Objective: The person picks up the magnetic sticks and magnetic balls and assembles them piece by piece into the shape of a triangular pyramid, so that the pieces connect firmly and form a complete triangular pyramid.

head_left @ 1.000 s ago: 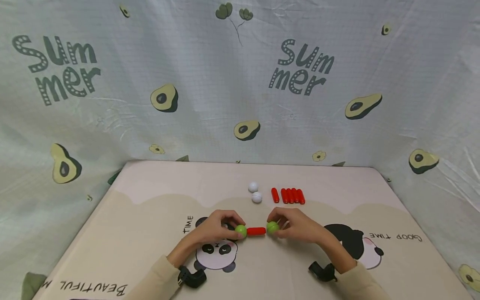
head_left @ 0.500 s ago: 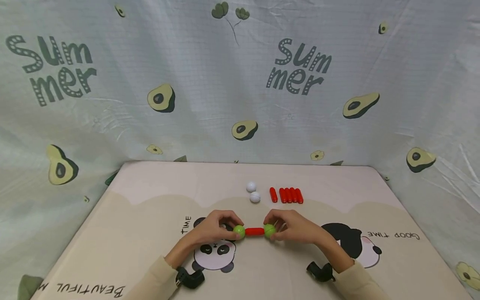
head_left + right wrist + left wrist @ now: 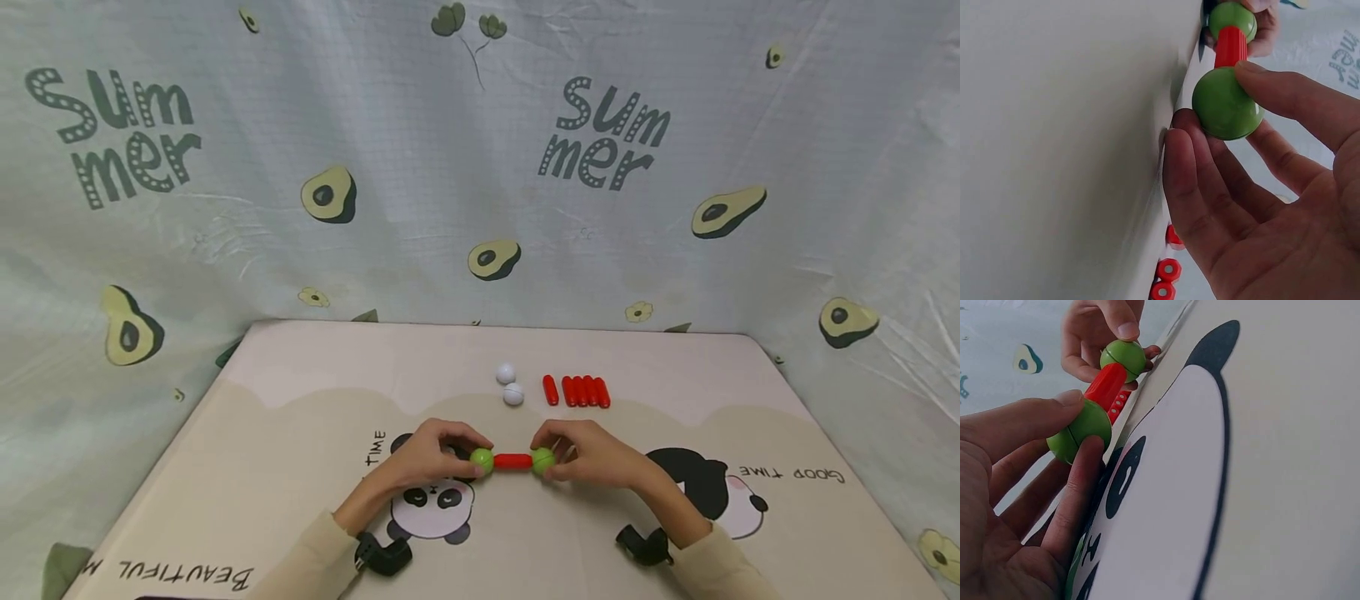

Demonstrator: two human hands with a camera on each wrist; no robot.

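Observation:
My left hand point(image 3: 431, 454) pinches a green ball point(image 3: 482, 460) between thumb and fingers. On the other side, my right hand point(image 3: 596, 454) holds a second green ball point(image 3: 543, 461) the same way. A short red rod point(image 3: 513, 462) lies level between the two balls and touches both. In the left wrist view, the left ball point(image 3: 1079, 432) shows a seam round its middle, and the ribbed rod point(image 3: 1105, 386) runs from it to the far ball point(image 3: 1124, 357). The right wrist view shows the thumb and fingers round the near ball point(image 3: 1226, 104).
Two white balls point(image 3: 513, 394) sit farther back on the table point(image 3: 300, 467). To their right, one loose red rod point(image 3: 551, 390) lies beside a row of several more red rods point(image 3: 586, 392). A printed cloth point(image 3: 420, 208) hangs behind the table.
A second ago a small gap lay between the right green ball and the rod. My right hand has moved left and the ball now meets the rod's end. My left hand stays put.

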